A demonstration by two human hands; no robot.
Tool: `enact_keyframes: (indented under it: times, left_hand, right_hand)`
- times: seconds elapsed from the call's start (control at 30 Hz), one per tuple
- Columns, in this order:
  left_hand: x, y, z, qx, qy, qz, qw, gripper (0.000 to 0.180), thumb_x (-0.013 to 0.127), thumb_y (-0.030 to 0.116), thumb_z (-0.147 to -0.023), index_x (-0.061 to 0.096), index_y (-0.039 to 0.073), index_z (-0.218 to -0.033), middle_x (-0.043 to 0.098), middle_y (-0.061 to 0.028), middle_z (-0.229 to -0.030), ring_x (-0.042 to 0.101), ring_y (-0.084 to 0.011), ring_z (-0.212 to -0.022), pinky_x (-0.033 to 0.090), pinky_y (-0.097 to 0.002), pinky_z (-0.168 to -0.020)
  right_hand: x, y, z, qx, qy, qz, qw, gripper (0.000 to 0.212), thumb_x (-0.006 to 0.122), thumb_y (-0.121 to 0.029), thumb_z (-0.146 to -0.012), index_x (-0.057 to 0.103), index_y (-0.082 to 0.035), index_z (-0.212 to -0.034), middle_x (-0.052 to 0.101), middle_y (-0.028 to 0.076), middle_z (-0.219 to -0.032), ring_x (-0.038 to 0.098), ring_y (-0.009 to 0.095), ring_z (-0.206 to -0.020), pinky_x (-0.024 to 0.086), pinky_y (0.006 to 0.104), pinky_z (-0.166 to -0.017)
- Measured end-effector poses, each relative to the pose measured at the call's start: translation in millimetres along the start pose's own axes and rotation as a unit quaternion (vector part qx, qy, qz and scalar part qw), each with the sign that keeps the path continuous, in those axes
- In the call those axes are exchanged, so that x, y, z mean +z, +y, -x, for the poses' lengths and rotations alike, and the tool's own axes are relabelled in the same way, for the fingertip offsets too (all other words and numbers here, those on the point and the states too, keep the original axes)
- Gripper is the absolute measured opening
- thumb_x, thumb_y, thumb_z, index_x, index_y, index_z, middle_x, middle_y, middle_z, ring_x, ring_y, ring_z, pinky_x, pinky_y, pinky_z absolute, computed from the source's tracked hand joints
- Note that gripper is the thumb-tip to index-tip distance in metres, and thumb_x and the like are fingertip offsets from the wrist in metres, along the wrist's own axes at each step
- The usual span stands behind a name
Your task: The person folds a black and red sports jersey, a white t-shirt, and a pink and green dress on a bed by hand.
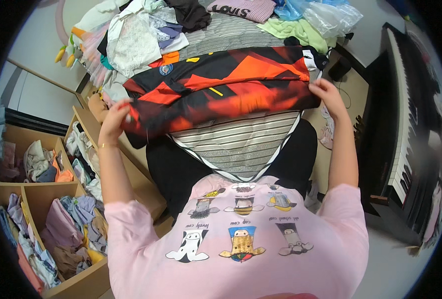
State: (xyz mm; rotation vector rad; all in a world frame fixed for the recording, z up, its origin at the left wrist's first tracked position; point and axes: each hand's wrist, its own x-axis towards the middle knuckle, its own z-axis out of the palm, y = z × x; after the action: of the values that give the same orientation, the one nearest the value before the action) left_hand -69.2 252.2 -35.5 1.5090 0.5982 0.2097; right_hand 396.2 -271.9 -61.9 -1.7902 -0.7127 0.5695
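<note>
A black, red and orange sports shirt [246,82] stretches across the striped mattress [233,144] in front of me, its near part lifted and smeared by motion. My left hand [115,119] pinches the shirt's left end. At its right end, my right hand [326,93] has thumb and fingers closed on the edge. Between both hands the cloth is drawn out sideways, with a fold running along its length. A round badge shows on the far left part of the shirt.
White lace clothing [133,42] is heaped at the far left, near a pink knit garment [243,9]. A light green cloth [300,31] and clear plastic bags [333,17] lie far right. Wooden drawers [29,187] full of clothes stand left; a piano keyboard [403,124] stands right.
</note>
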Motion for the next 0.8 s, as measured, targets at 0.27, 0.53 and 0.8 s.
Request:
enact_keyframes:
  times: [0.27,0.53,0.8]
  left_hand:
    - [33,-42,-30,-0.064,0.189,-0.078,0.977,0.056,0.074,0.015,-0.095,0.049,-0.002,-0.143,0.068,-0.0099,-0.124,0.066,-0.0168,-0.111,0.053,-0.03,-0.096]
    - [40,-45,-49,0.169,0.258,-0.178,0.934,0.037,0.062,-0.003,-0.09,0.059,-0.001,-0.127,0.071,-0.0088,-0.113,0.067,-0.0142,-0.103,0.053,-0.0275,-0.092]
    - [48,-55,-68,0.138,0.277,-0.182,0.933,0.028,0.064,0.017,-0.093,0.067,0.002,-0.117,0.066,-0.0061,-0.099,0.063,-0.0161,-0.088,0.055,-0.0316,-0.077]
  right_hand:
    - [34,76,-46,-0.061,0.14,0.034,0.988,0.03,0.075,-0.02,-0.095,0.069,0.003,-0.114,0.074,0.007,-0.101,0.067,0.013,-0.09,0.053,0.0275,-0.08]
    - [32,81,-34,-0.039,0.223,0.233,0.946,0.028,0.069,-0.026,-0.096,0.069,0.0,-0.106,0.071,0.01,-0.087,0.065,0.016,-0.079,0.052,0.0331,-0.076]
    - [26,75,-36,-0.014,0.23,0.218,0.948,0.033,0.069,-0.031,-0.091,0.07,-0.001,-0.104,0.073,0.015,-0.09,0.07,0.027,-0.086,0.053,0.0394,-0.079]
